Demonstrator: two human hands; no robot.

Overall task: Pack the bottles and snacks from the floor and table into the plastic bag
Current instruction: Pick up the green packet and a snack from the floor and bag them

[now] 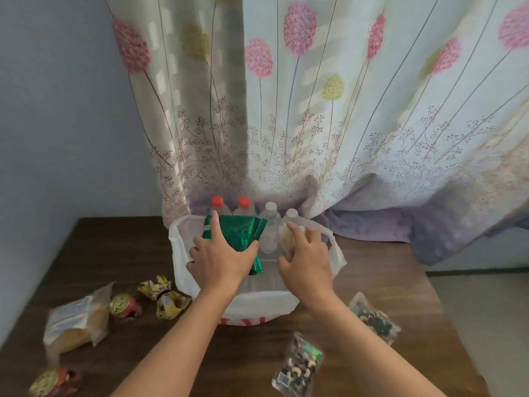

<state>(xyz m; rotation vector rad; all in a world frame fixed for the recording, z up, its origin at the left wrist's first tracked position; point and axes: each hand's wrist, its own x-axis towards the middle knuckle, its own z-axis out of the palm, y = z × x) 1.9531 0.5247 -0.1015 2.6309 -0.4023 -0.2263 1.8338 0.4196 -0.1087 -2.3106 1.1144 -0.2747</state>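
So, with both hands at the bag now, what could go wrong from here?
1. The left hand holds the green packets right next to the upright bottles; a push could tip these over.
2. The soft bun pack in the right hand may get squashed against the bottles.
3. The nut packet lies close beside the right forearm; pulling the arm back could sweep it off the table.

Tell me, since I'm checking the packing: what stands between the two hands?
A clear white-capped bottle, upright in the bag, between left hand and right hand; the head view shows it.

A flowered curtain [343, 110] hangs beside a pale blue wall [51, 110].
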